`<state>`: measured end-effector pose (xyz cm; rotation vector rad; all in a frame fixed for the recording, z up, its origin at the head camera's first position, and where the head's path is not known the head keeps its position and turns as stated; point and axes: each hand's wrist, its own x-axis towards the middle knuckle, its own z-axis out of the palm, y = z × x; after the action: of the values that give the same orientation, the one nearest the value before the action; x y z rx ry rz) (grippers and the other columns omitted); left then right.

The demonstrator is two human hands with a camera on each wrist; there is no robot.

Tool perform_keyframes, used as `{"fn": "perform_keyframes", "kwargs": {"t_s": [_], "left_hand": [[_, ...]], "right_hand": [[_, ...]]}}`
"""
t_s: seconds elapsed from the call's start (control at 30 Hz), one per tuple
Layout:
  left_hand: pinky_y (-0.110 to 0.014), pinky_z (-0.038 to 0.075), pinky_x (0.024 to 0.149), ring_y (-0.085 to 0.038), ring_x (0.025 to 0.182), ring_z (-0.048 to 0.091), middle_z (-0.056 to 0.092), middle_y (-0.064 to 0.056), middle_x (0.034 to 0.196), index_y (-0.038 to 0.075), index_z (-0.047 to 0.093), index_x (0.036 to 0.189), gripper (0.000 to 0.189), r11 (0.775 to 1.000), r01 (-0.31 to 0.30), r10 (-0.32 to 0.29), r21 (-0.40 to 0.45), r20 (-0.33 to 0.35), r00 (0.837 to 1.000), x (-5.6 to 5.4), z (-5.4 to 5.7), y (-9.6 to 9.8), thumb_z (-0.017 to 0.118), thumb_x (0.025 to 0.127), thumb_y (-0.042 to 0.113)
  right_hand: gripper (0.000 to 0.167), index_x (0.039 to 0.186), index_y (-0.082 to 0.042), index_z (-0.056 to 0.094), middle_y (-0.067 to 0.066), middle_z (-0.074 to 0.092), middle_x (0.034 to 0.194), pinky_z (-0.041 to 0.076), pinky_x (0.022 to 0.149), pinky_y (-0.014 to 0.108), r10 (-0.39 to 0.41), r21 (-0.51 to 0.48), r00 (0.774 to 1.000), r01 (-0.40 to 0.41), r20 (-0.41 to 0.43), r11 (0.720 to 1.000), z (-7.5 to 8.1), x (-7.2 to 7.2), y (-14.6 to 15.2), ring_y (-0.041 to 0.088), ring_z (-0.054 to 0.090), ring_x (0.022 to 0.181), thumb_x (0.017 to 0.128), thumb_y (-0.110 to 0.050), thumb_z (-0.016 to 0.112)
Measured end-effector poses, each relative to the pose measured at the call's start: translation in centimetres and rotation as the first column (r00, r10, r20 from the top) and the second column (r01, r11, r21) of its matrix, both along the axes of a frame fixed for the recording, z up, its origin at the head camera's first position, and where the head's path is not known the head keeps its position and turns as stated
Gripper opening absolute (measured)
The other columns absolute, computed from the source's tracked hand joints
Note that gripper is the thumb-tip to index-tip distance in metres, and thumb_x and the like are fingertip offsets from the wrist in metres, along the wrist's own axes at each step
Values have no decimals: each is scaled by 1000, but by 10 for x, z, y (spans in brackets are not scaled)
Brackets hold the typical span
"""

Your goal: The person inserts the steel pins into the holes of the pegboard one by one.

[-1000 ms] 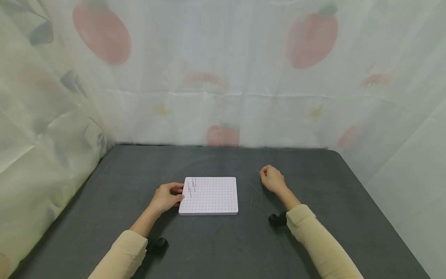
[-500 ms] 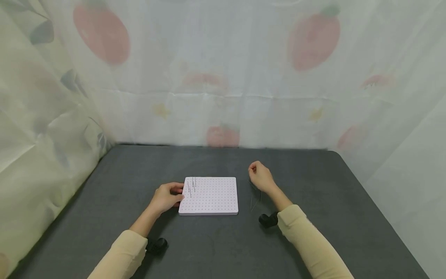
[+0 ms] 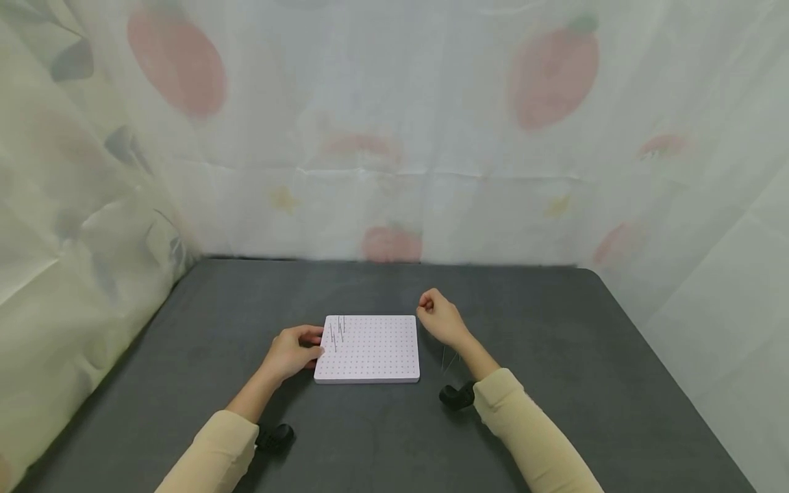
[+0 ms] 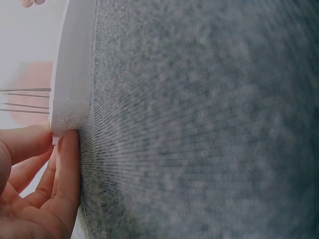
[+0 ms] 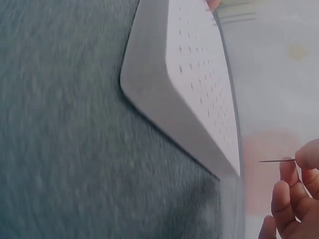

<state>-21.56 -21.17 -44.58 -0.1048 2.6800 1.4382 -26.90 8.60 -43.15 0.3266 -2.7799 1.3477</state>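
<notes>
A white board (image 3: pixel 376 359) with rows of small holes lies flat on the dark table. Several thin needles (image 4: pixel 27 90) stand upright near its far left corner. My left hand (image 3: pixel 288 353) grips the board's left edge, thumb at the upper rim and fingers against the side. Just off the far right corner of the board, my right hand (image 3: pixel 441 320) is raised. Between its thumb and index finger it pinches a single needle (image 5: pixel 274 161), whose free end sticks out over the board's level.
Loose needles (image 3: pixel 443 359) lie on the table right of the board, partly hidden by my right forearm. A black wrist camera (image 3: pixel 456 397) hangs at my right cuff. Behind the grey table (image 3: pixel 370 438) hangs a pale curtain (image 3: pixel 456 205) with fruit prints.
My right hand has moved left with the needle, from beyond the loose needles to the board's far right corner. The left hand keeps its grip on the board.
</notes>
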Motion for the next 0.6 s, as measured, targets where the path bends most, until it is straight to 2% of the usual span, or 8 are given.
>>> {"fn": "perform_keyframes", "kwargs": {"t_s": [0.6], "left_hand": [[-31,57,62,-17,77,62,60,-17,107,0,56,123,42,1000,9,-9,-5,3,1000,0,1,1,64,82,3]], "right_hand": [[6,91,-15,54,-3,56,83,41,64,25,113,-37,992,-115,-51,993,3,11,-45,12,49,75,87,-16,58]]}}
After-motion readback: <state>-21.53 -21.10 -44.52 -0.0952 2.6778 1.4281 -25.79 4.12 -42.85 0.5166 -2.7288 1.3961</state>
